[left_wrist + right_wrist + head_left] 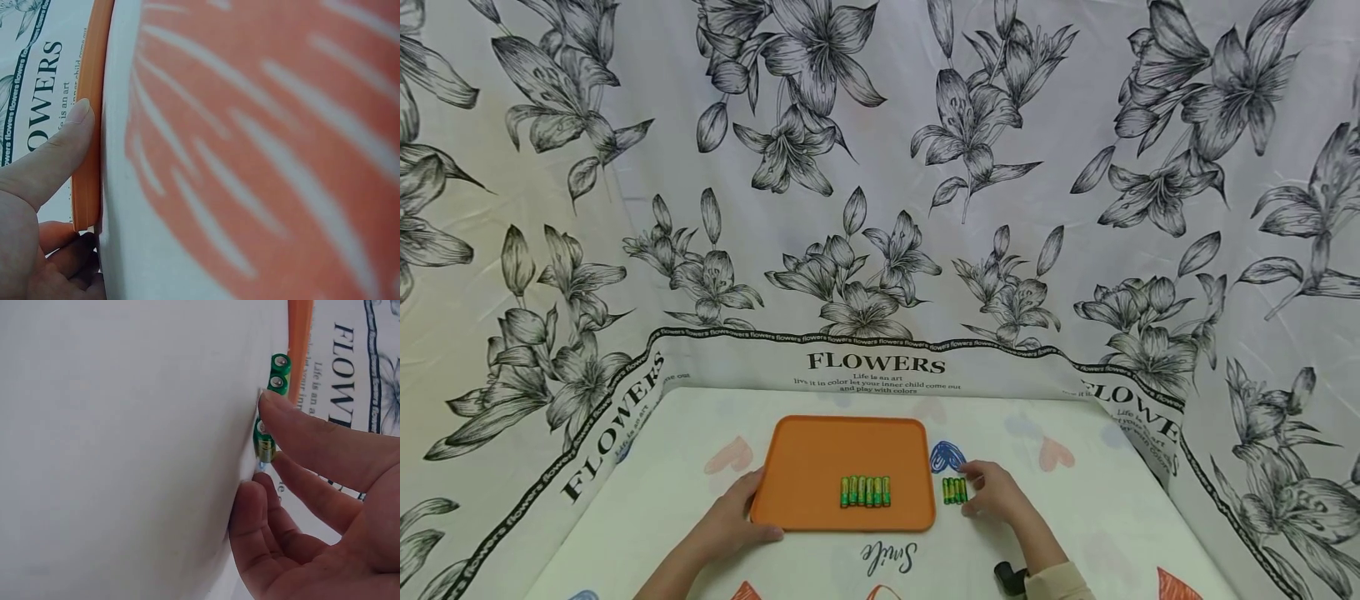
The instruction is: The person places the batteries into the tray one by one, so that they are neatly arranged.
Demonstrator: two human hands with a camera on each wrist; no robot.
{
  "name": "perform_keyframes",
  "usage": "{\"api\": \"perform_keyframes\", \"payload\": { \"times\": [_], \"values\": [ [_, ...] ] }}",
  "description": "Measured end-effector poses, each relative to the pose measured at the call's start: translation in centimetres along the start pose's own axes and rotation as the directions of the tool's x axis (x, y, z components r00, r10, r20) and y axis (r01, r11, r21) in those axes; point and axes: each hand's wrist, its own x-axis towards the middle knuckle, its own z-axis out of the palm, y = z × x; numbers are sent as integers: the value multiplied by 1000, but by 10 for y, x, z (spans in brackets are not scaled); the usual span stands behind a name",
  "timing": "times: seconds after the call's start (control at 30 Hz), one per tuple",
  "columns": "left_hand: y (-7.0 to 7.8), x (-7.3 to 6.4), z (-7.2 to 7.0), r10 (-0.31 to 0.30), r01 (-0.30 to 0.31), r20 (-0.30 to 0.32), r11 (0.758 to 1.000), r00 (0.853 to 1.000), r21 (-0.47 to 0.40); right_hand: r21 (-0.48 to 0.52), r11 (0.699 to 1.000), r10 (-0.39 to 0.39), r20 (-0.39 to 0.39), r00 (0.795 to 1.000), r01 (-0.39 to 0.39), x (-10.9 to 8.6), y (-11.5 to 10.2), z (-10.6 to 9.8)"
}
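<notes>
An orange tray [820, 450] lies on the table, with a row of several green batteries [865, 492] on it. My left hand [730, 518] grips the tray's left edge; in the left wrist view the thumb lies over the orange rim [87, 181], with the other fingers low at its outer side. Right of the tray stands a short row of green-and-gold batteries [951, 491]. At its right end, my right hand [996, 492] pinches the outermost battery [265, 447] between thumb and forefinger. The thumb partly hides the row in the right wrist view.
A white tablecloth with printed hearts [1057, 454] and the word Smile [889, 557] covers the table. Flower-printed curtains [876, 362] close off the back and both sides. A black object [1009, 577] sits by the right sleeve [1060, 582].
</notes>
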Motion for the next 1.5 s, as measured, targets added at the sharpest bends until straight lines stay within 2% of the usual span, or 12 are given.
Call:
{"api": "perform_keyframes", "payload": {
  "times": [0.27, 0.47, 0.6, 0.8, 0.97, 1.2, 1.5],
  "values": [
    [-2, 1, 0, -9, 9, -7, 1000, 1000, 5, -41, 999, 24, -16, 1000, -24, 1, -1, 4],
    [-1, 1, 0, -20, 20, 0, 1000, 1000, 6, -29, 1000, 9, -13, 1000, -10, -2, 1, 2],
    [1, 0, 0, -17, 17, -2, 1000, 1000, -1, 17, 1000, 16, -20, 1000, -15, -5, 0, -3],
    [2, -1, 0, -3, 2, -5, 1000, 1000, -7, 136, 991, 1, -47, 999, 5, -10, -7, -13],
    [3, -1, -1, 8, -8, -7, 1000, 1000, -11, 174, 985, -14, -55, 998, 23, -8, -18, -16],
    [3, -2, -1, 3, -3, -5, 1000, 1000, 7, 187, 980, -57, -29, 998, 61, -4, -33, -8],
    [4, -2, -1, 14, -14, -5, 1000, 1000, -2, 152, 981, -128, 35, 991, 121, -4, -48, 14]
  ]
}}
